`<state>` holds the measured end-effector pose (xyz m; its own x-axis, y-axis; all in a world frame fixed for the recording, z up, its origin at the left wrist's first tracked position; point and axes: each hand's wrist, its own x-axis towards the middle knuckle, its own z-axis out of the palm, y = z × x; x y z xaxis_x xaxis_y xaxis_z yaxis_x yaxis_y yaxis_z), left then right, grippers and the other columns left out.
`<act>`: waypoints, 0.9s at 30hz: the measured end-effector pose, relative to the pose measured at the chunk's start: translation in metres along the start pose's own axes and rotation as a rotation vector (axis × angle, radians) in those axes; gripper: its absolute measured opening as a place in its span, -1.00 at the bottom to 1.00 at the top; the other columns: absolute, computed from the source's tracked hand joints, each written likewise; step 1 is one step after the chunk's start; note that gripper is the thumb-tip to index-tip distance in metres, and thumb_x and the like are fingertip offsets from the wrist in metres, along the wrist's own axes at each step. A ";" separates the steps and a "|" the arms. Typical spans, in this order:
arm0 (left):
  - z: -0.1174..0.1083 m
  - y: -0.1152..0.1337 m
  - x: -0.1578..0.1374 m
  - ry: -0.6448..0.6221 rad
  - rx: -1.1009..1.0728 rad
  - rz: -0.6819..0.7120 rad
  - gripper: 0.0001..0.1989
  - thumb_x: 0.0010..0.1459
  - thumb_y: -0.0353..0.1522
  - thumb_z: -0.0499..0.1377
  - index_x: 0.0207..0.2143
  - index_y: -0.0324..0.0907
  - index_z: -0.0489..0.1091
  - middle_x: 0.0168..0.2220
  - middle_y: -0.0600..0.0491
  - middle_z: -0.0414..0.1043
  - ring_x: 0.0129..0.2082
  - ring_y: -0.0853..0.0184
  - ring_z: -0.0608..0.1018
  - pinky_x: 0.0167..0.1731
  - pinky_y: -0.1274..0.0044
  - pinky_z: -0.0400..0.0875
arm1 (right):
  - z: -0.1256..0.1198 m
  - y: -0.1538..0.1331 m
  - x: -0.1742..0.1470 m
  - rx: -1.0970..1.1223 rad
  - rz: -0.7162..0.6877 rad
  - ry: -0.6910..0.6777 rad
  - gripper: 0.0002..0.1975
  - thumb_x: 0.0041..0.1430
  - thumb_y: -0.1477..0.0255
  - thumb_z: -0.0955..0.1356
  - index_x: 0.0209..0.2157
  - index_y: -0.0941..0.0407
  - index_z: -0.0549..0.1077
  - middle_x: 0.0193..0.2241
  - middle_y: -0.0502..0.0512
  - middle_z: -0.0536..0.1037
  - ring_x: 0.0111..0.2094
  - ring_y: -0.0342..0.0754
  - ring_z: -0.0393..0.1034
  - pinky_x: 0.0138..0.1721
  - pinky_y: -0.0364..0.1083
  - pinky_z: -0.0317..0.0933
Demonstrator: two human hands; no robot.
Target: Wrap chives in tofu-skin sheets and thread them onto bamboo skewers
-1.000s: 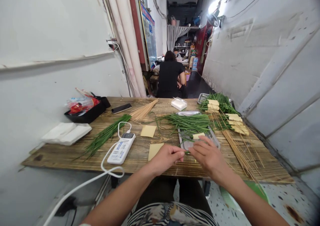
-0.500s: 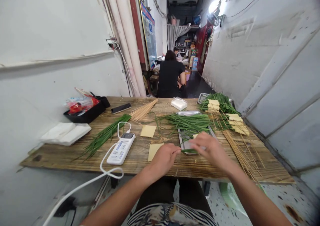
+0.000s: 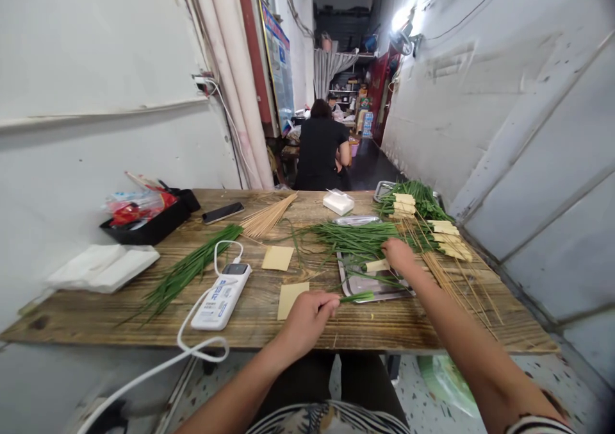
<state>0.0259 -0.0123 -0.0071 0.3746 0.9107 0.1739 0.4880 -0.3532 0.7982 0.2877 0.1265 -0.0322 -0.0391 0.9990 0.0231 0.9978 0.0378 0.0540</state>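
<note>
My left hand (image 3: 312, 315) is closed around a small bunch of chives (image 3: 358, 297), whose green ends stick out to the right over the tray's front edge. Reaching forward, my right hand (image 3: 400, 254) has its fingers bent together at the right end of the big chive pile (image 3: 355, 235); the fingertips are partly hidden among the stalks. Under that pile lies a metal tray (image 3: 358, 285). A pale yellow tofu-skin roll with chives (image 3: 377, 265) rests in it, just below my right hand. Two square yellow sheets (image 3: 277, 258) lie left of the tray, one close to my left hand.
Finished-looking chive rolls on skewers (image 3: 449, 238) sit at the right. Bare skewers (image 3: 269, 215), a phone (image 3: 223, 212), a white power bank (image 3: 221, 298) with cable, more chives (image 3: 192, 267) and a black box (image 3: 154, 222) occupy the left. A person (image 3: 321, 149) sits beyond the table.
My right hand has moved away from my left hand, forward to the chive pile. My left hand stays near the front edge with the small chive bunch. The view has shifted slightly.
</note>
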 end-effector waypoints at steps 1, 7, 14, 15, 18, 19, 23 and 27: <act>0.000 -0.001 -0.002 -0.002 -0.003 -0.008 -0.65 0.21 -0.29 -0.03 -0.61 -0.20 0.29 -0.55 0.10 0.37 -0.46 0.37 0.42 -0.38 0.60 0.20 | 0.002 -0.001 0.003 -0.003 0.008 -0.003 -0.77 0.18 0.50 0.25 -0.35 0.18 0.55 -0.26 0.23 0.54 -0.25 -0.04 0.42 -0.34 -0.19 0.15; -0.001 -0.005 -0.009 -0.005 -0.029 -0.037 -0.64 0.22 -0.27 -0.02 -0.60 -0.20 0.29 -0.55 0.11 0.37 -0.46 0.37 0.43 -0.38 0.60 0.21 | -0.001 0.006 0.008 0.000 -0.038 0.037 -0.73 0.21 0.46 0.22 -0.36 0.16 0.55 -0.23 0.21 0.52 -0.17 -0.04 0.38 -0.30 -0.20 0.16; 0.000 -0.002 -0.013 0.043 -0.047 -0.056 -0.65 0.21 -0.27 -0.02 -0.58 -0.21 0.33 -0.55 0.10 0.37 -0.46 0.37 0.43 -0.38 0.59 0.22 | -0.016 0.014 0.011 0.048 -0.157 0.042 -0.76 0.19 0.48 0.25 -0.33 0.13 0.56 -0.25 0.15 0.56 -0.19 -0.04 0.41 -0.28 -0.20 0.17; -0.001 -0.002 -0.013 0.049 -0.043 -0.057 -0.65 0.21 -0.28 -0.02 -0.58 -0.21 0.34 -0.55 0.10 0.37 -0.46 0.37 0.43 -0.39 0.59 0.23 | -0.021 0.012 0.008 0.065 -0.173 0.045 -0.76 0.20 0.48 0.25 -0.29 0.14 0.56 -0.23 0.17 0.56 -0.20 -0.03 0.41 -0.26 -0.19 0.18; -0.001 -0.006 -0.016 0.080 0.016 -0.057 -0.66 0.22 -0.30 -0.02 -0.54 -0.20 0.39 -0.54 0.07 0.40 -0.47 0.36 0.43 -0.40 0.58 0.25 | -0.040 -0.003 -0.016 0.141 -0.254 0.073 -0.68 0.30 0.39 0.18 -0.11 0.13 0.51 -0.12 0.17 0.53 -0.14 -0.06 0.39 -0.18 -0.18 0.20; -0.001 -0.008 -0.016 0.089 0.054 -0.044 -0.67 0.22 -0.31 -0.03 -0.51 -0.20 0.41 -0.53 0.06 0.42 -0.46 0.35 0.44 -0.39 0.57 0.27 | -0.046 -0.011 -0.030 0.174 -0.311 0.073 -0.67 0.32 0.34 0.16 -0.10 0.10 0.50 -0.14 0.12 0.53 -0.15 -0.10 0.39 -0.17 -0.20 0.20; 0.004 -0.009 -0.018 0.078 0.190 0.077 -0.66 0.25 -0.38 -0.08 -0.41 -0.19 0.46 -0.41 -0.01 0.49 -0.36 0.31 0.47 -0.28 0.52 0.33 | -0.056 -0.056 -0.104 0.273 -0.744 0.151 -0.78 0.21 0.30 0.30 -0.23 0.10 0.52 -0.31 0.10 0.51 -0.26 -0.05 0.35 -0.29 -0.13 0.21; 0.011 -0.005 -0.019 0.007 0.244 0.128 -0.68 0.23 -0.47 -0.08 -0.39 -0.22 0.45 -0.40 -0.04 0.49 -0.37 0.30 0.48 -0.29 0.52 0.34 | -0.040 -0.094 -0.156 0.080 -0.719 0.273 -0.90 0.16 0.53 0.31 -0.38 0.14 0.48 -0.46 0.08 0.45 -0.41 -0.03 0.30 -0.44 -0.07 0.15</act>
<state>0.0255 -0.0305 -0.0207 0.4407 0.8563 0.2692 0.6126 -0.5061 0.6071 0.1982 -0.0337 -0.0007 -0.6805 0.6869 0.2551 0.7225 0.6871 0.0771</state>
